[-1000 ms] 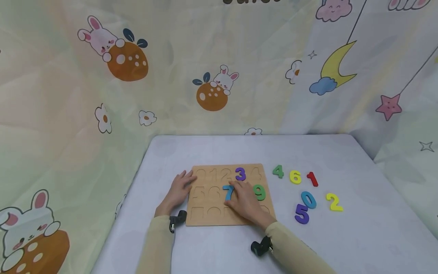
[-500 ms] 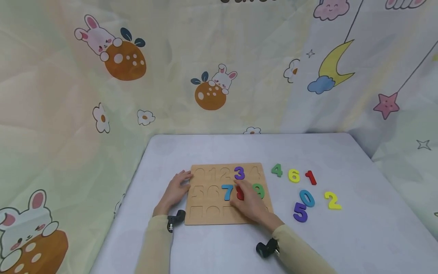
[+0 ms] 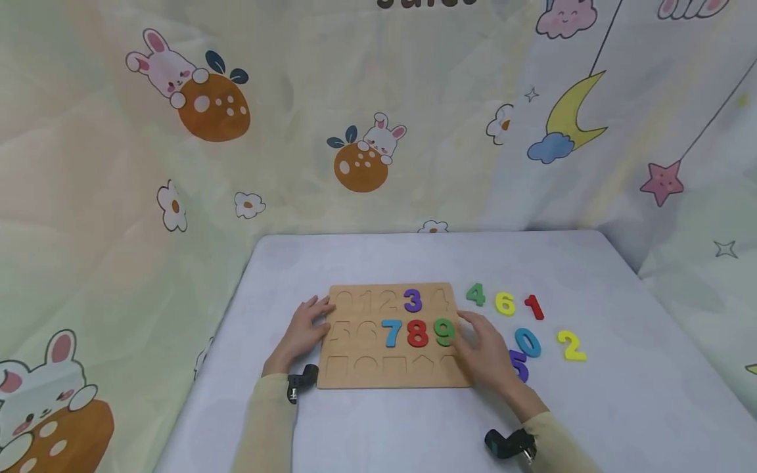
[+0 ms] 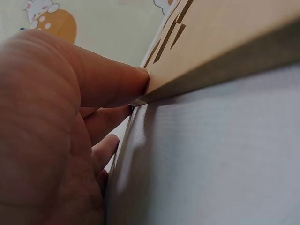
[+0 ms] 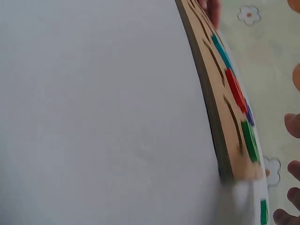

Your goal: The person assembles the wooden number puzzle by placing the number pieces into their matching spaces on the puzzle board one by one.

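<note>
The left wrist view brings out the thick side of the wooden board (image 4: 234, 64); the right wrist view shows the green 9 (image 5: 250, 140) standing above its surface. The board lies flat on the table (image 3: 390, 259), tan, also bearing a purple 3 (image 3: 416, 300), blue 7 (image 3: 391, 324) and red 8 (image 3: 417, 333). The left hand (image 3: 303, 332) touches its left edge, fingers extended. The right hand (image 3: 487, 351) is at its right edge, thumb and fingers apart; whether the thumb touches the 9, I cannot tell.

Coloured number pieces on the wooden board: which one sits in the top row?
The purple 3; the other three, the blue 7, red 8 and green 9, all sit in the row below it.
</note>
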`<state>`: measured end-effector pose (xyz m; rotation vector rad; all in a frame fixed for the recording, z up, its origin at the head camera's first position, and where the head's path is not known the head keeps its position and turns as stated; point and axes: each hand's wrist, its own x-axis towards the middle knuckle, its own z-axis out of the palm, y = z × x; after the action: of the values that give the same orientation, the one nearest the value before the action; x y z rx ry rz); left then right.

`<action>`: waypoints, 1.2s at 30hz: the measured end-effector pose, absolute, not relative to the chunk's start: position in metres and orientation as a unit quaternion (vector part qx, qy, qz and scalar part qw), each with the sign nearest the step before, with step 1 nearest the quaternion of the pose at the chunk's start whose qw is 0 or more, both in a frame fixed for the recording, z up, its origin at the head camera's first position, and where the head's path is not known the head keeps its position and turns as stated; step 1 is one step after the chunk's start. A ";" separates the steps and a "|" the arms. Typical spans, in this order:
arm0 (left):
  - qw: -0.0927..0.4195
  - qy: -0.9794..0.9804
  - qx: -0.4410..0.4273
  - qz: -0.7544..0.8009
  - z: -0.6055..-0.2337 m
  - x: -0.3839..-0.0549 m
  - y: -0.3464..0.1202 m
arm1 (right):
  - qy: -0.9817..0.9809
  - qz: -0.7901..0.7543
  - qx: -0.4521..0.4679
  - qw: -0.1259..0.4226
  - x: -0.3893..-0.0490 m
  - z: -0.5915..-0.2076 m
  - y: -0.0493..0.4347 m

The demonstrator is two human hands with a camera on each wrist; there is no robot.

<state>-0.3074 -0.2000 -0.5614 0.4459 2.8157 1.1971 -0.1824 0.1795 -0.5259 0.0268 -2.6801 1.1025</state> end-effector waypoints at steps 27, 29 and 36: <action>0.030 0.906 0.139 0.399 -0.559 -0.294 -0.198 | -0.962 0.263 -0.062 -0.040 -0.138 -0.536 0.316; 0.030 0.908 0.137 0.395 -0.557 -0.295 -0.199 | -0.962 0.264 -0.059 -0.042 -0.140 -0.533 0.316; 0.027 0.910 0.137 0.392 -0.552 -0.298 -0.201 | -0.961 0.270 -0.045 -0.035 -0.150 -0.527 0.316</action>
<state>-0.2984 -0.2013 -0.5520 0.4219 2.8097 1.2100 -0.1500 0.3160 -0.5267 -0.1461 -3.0885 0.8680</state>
